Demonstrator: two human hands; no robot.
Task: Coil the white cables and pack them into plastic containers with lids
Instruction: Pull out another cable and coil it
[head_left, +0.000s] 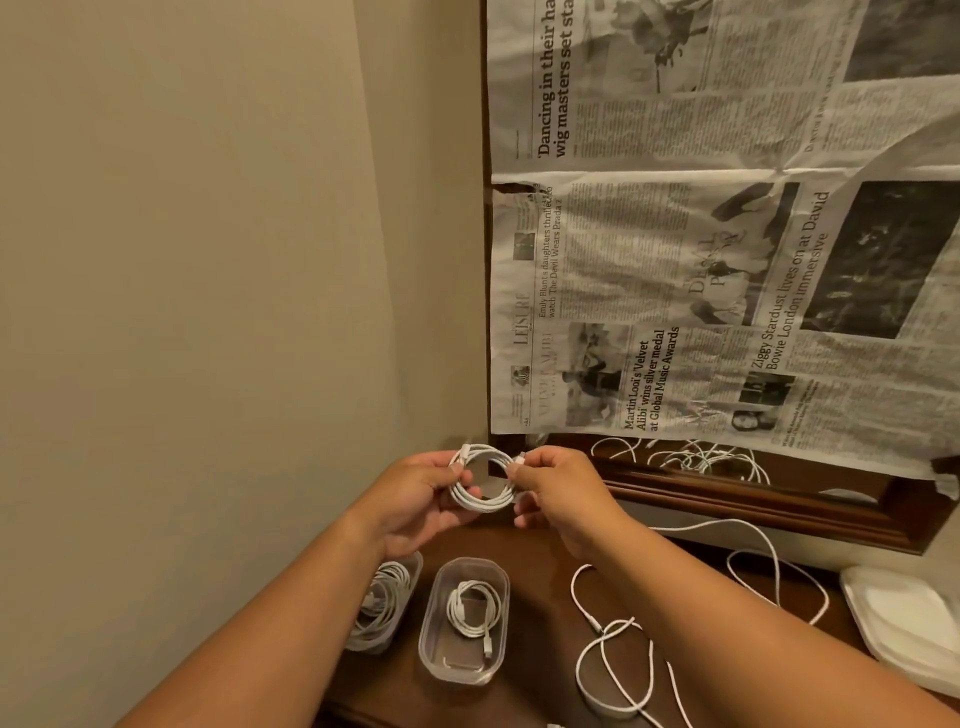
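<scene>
Coiled white cable (483, 480): held up in the air between both hands, above the back of the wooden table (535, 675), well clear of the containers.

Left to right:
- Plain beige wall (182, 260) fills the left side.
- Left container (410, 571): clear plastic, no lid on, half hidden under the left forearm. Holds a bundle of white cable.
- Left hand (415, 499): fingers and thumb curled round the left side of the coil, gripping it.
- Middle container (457, 670): clear, no lid on, just right of the first. One packed coil (472, 605) lies inside.
- Right hand (561, 493): thumb and fingertips pinch the right side of the coil. A connector end sticks up at its thumb.
- Loose cable (605, 631): uncoiled, sprawled in loops on the table under and right of the right forearm.
- Newspaper (727, 234) covers the wood-framed mirror (753, 506). More white cable shows in the strip of glass below the paper.
- Lids (904, 618): translucent, at the table's far right edge. Count unclear.
</scene>
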